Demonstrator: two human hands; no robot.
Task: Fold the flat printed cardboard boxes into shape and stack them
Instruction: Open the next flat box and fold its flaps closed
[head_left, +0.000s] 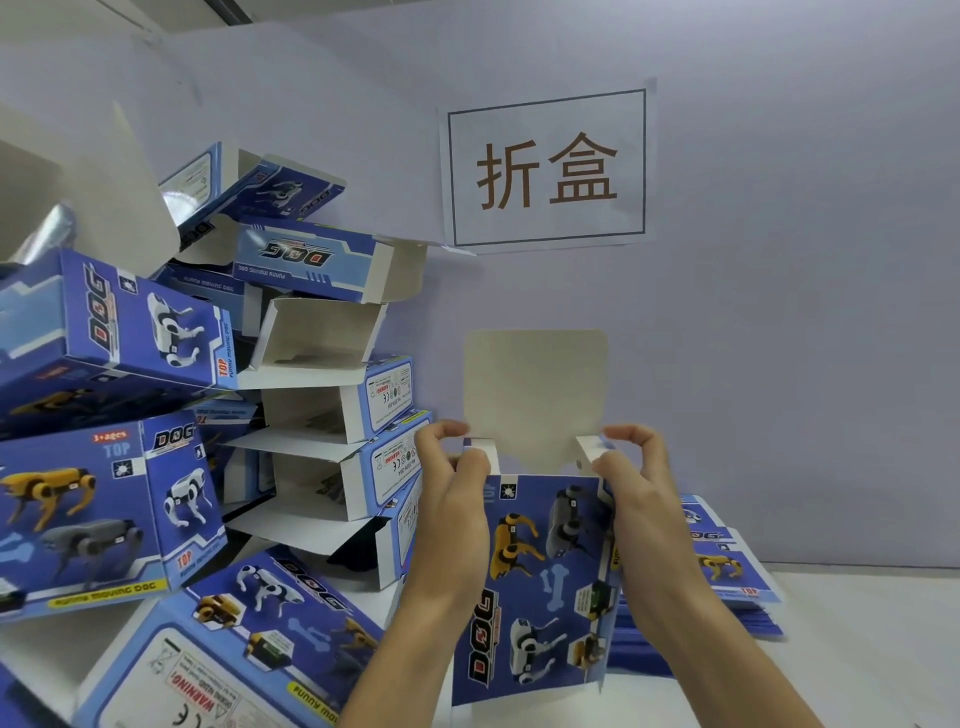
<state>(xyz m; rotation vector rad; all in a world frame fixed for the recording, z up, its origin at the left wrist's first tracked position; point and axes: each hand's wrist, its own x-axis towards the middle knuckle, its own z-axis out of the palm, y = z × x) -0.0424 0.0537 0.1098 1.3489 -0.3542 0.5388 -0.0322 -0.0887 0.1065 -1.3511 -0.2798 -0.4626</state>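
Observation:
I hold a blue printed box (545, 582) upright in front of me, with robot dogs pictured on its face. Its large grey top flap (535, 395) stands straight up. My left hand (452, 499) grips the box's left edge and pinches the small left side flap (483, 452). On the other side my right hand (639, 488) grips the right edge and pinches the small right side flap (592, 449). Behind my right forearm lies a stack of flat unfolded boxes (727, 577).
A tall, leaning pile of folded blue boxes (156, 415) fills the left side, several with open ends facing me. A paper sign (548, 169) hangs on the pale wall behind. The white table (857, 649) shows at the lower right.

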